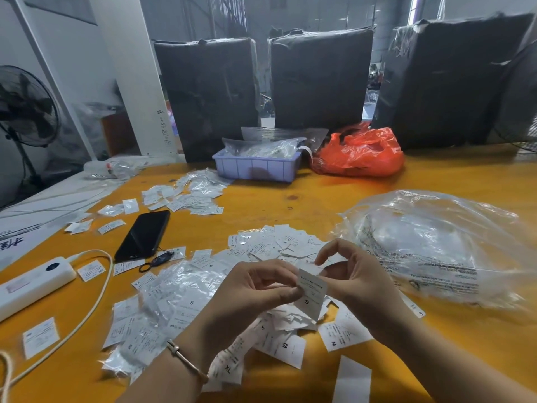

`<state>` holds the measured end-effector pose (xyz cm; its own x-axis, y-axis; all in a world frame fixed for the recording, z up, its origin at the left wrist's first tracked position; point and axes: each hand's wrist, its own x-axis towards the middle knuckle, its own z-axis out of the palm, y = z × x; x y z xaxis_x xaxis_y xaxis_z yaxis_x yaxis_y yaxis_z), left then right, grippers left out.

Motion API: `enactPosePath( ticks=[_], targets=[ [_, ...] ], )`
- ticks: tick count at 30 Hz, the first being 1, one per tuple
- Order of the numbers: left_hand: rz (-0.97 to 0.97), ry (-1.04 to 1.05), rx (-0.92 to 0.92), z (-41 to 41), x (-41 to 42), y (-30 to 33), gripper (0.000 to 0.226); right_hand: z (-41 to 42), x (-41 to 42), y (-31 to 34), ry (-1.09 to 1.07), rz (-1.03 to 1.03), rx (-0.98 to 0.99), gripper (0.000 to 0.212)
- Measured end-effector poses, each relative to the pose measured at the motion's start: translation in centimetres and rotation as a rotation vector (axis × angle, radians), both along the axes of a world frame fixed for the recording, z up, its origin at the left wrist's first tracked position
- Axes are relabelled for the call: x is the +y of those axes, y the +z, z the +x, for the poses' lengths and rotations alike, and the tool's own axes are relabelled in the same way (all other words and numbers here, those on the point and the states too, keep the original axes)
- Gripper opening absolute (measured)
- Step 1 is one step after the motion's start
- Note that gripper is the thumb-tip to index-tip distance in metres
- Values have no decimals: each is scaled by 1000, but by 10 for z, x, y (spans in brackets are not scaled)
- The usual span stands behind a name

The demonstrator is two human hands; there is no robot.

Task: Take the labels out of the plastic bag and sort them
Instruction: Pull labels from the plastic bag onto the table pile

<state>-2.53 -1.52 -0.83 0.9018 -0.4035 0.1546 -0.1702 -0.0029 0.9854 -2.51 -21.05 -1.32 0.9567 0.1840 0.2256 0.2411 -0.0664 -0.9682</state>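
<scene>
Your left hand (255, 289) and right hand (351, 280) both pinch one S label (311, 295) above the label heap (279, 251) on the worktop (290, 199) — its small print unreadable — while the clear plastic bag (436, 245) lies just right, contents blurred.

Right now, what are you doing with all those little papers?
A person is sorting clothing size labels at a yellow table. Both hands hold one white label marked S: the left hand pinches its edge and the right hand grips it from the other side. Under the hands lies a heap of loose labels. A big clear plastic bag sits to the right, a black phone to the left.
</scene>
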Motion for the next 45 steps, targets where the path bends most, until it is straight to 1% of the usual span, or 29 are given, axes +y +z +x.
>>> enactPosePath(
  ticks=[3, 5, 7, 8, 11, 13, 14, 15, 16, 17, 18, 19, 21, 22, 23, 24, 25, 26, 27, 28, 29, 32, 34, 36, 38, 40, 42, 44, 45],
  targets=[
    [-3, 62, 13, 2, 1, -2, 19, -3, 2, 2, -57, -27, -125, 19],
    [-9, 99, 18, 4, 2, -4, 27, -3, 0, 5, -97, -93, -238, 24],
    [-8, 109, 13, 5, 2, -6, 27, -3, -2, 7, -83, -165, -320, 32],
    [-4, 109, 10, 5, 2, -6, 25, -3, -2, 7, -65, -210, -343, 31],
    [3, 114, 7, 5, 1, -6, 20, -3, 1, 3, -86, -329, -389, 24],
    [15, 133, 6, 5, 2, -7, 19, -2, 1, 1, -170, -288, -418, 13],
    [20, 162, 6, 5, 2, -7, 15, 0, 0, 1, -211, -223, -414, 4],
    [22, 203, 11, 6, 3, -8, 10, 0, -3, 2, -222, -125, -384, 7],
    [13, 243, 20, 6, 3, -8, 8, 0, -5, 3, -208, -29, -338, 17],
    [-11, 275, 36, 7, 4, -8, 13, 1, -7, 4, -191, 18, -301, 27],
    [-60, 290, 63, 7, 4, -7, 21, 2, -9, 3, -192, -1, -287, 36],
    [-132, 292, 97, 8, 4, -7, 29, 3, -10, 1, -212, -93, -299, 38],
    [-283, 254, 165, 10, 5, -6, 52, 7, -8, -2, -212, -333, -273, 34],
    [-335, 229, 185, 10, 6, -6, 60, 8, -6, -4, -167, -390, -213, 33],
    [-360, 205, 194, 11, 6, -5, 65, 7, -3, -4, -86, -394, -147, 31],
    [-360, 185, 193, 10, 6, -5, 67, 6, -1, -5, 4, -356, -89, 23],
    [-334, 170, 183, 10, 6, -5, 64, 3, 2, -4, 85, -301, -47, 12],
    [-286, 164, 164, 9, 6, -4, 58, 2, 5, -5, 134, -254, -34, 10],
    [-236, 160, 142, 8, 6, -4, 49, 1, 7, -5, 139, -217, -49, 20],
    [-194, 154, 123, 6, 5, -4, 38, 1, 8, -5, 115, -202, -90, 25],
    [-157, 144, 110, 5, 4, -3, 29, 1, 9, -5, 78, -185, -130, 23],
    [12, 116, 38, 2, 3, -1, 11, 6, 6, -8, 11, -129, -154, 12],
    [148, 103, 5, 0, 3, -1, 8, 7, 2, -10, -14, -184, -185, 13],
    [265, 77, -21, -1, 3, -2, 5, 7, -1, -9, -20, -337, -283, 15],
    [331, 61, -64, -1, 3, -2, 4, 5, -1, -7, 7, -489, -361, 12],
    [357, 89, -107, 0, 3, -4, 9, 4, -3, 0, 30, -542, -396, 8],
    [348, 135, -143, 2, 2, -5, 9, 4, -9, 8, -59, -478, -433, 10],
    [268, 166, -136, 3, 2, -5, 10, 3, -16, 15, -203, -282, -445, 27],
    [209, 178, -113, 3, 2, -5, 13, 2, -18, 19, -228, -144, -426, 35]
  ],
)
